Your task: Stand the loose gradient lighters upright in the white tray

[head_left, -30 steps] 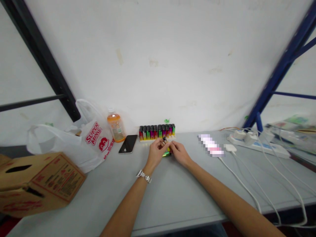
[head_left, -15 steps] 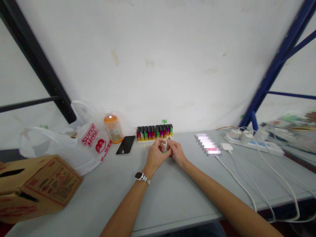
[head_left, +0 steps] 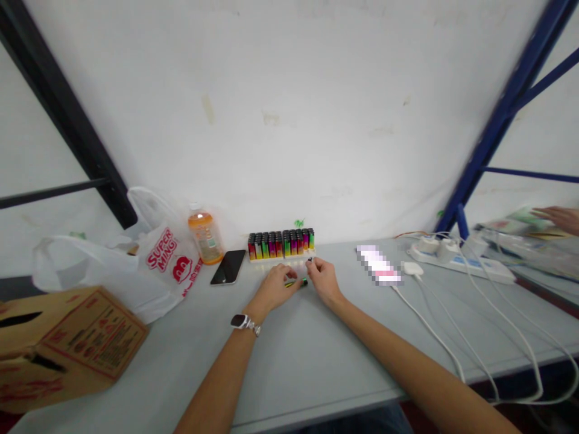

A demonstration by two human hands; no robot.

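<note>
My left hand (head_left: pixel 274 285), with a watch (head_left: pixel 243 322) on its wrist, is closed on a green-and-yellow lighter (head_left: pixel 297 283). The lighter lies sideways along the thumb, its dark end pointing right. Just to the right, my right hand (head_left: pixel 323 279) pinches a small dark and silvery piece (head_left: pixel 310 260) between thumb and finger; most of it is hidden, so its kind is unclear. Behind both hands, several multicoloured lighters (head_left: pixel 281 244) with black tops stand upright in rows in a white tray (head_left: pixel 271 260).
To the left are a black phone (head_left: pixel 228 267), an orange drink bottle (head_left: pixel 205 235), a white plastic bag (head_left: pixel 167 265) and a cardboard box (head_left: pixel 72 343). On the right lie a lit phone (head_left: pixel 379 265), white cables and a power strip (head_left: pixel 465 263). Another person's hand (head_left: pixel 558 218) shows far right.
My hands have come apart, the left shifting left with the lighter now visible in it. The right keeps its pinch. At far right, the other person's hand has reached further in.
</note>
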